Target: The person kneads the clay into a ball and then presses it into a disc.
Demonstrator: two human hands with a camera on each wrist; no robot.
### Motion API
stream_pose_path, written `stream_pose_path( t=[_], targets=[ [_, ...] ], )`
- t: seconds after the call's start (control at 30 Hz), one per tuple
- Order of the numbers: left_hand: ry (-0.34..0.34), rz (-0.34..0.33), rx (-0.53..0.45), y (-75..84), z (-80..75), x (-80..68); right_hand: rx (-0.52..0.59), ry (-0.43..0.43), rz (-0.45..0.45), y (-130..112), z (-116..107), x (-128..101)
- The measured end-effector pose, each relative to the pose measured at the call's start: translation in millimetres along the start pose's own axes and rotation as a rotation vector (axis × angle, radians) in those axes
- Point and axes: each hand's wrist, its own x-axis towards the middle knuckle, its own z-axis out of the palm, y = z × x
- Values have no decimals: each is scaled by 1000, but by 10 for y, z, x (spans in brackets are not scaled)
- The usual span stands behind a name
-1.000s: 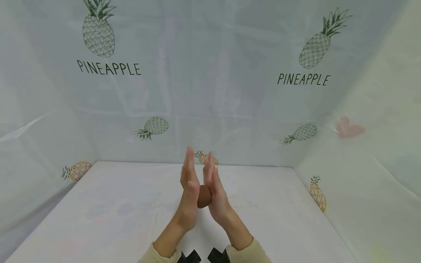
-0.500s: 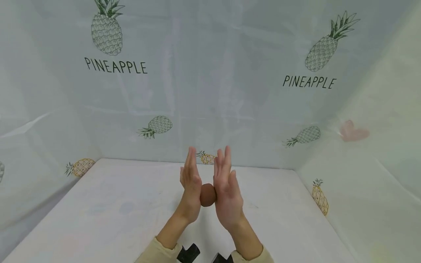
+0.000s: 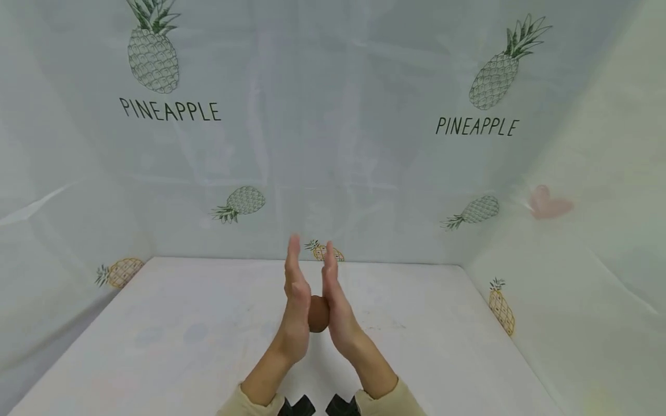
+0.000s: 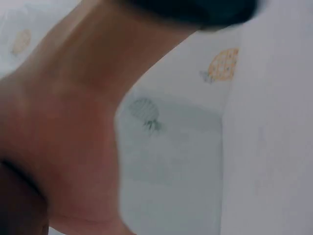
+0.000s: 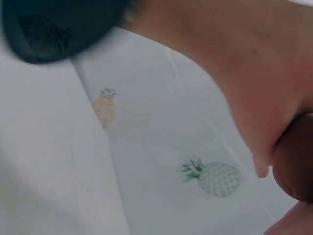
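Observation:
A smooth brown ball (image 3: 318,314), resembling clay, is held above the white table between two upright palms. My left hand (image 3: 296,315) presses it from the left and my right hand (image 3: 340,318) from the right. Fingers on both hands are straight and point up and away, with a gap between the fingertips. In the right wrist view the brown ball (image 5: 296,164) touches the right palm (image 5: 266,117), and a small crease shows on its surface. At the lower left of the left wrist view, only a dark part of the ball (image 4: 19,208) shows beside the left palm (image 4: 73,161).
Beneath the hands spreads a white table (image 3: 208,335) with faint stains. Pale sheeting printed with pineapples (image 3: 333,144) hangs behind and along both sides. Black wrist mounts (image 3: 299,405) stick out from the beige sleeves (image 3: 252,404).
The right hand shifted right and turned its palm more toward the head camera, then came back left. The ball turned between the palms and is now slightly further left.

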Motion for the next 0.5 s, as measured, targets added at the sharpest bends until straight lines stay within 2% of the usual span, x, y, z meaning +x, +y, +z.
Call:
stream_pose_path(
  t=[0.13,0.27,0.37,0.43,0.5],
  targets=[
    [97,-12,-36,-35,-214,97,2,-103,43,-25,163,-56],
    [147,-61,-15,-147,-316,157,20,-158,-55,-130,226,-116],
    [128,-99,40,-223,-256,129,47,-146,-154,-212,195,-140],
    [84,-104,68,-249,-170,89,72,-114,-201,-258,140,-143],
    [19,-110,47,-247,-78,42,89,-72,-231,-293,64,-135]
  ],
)
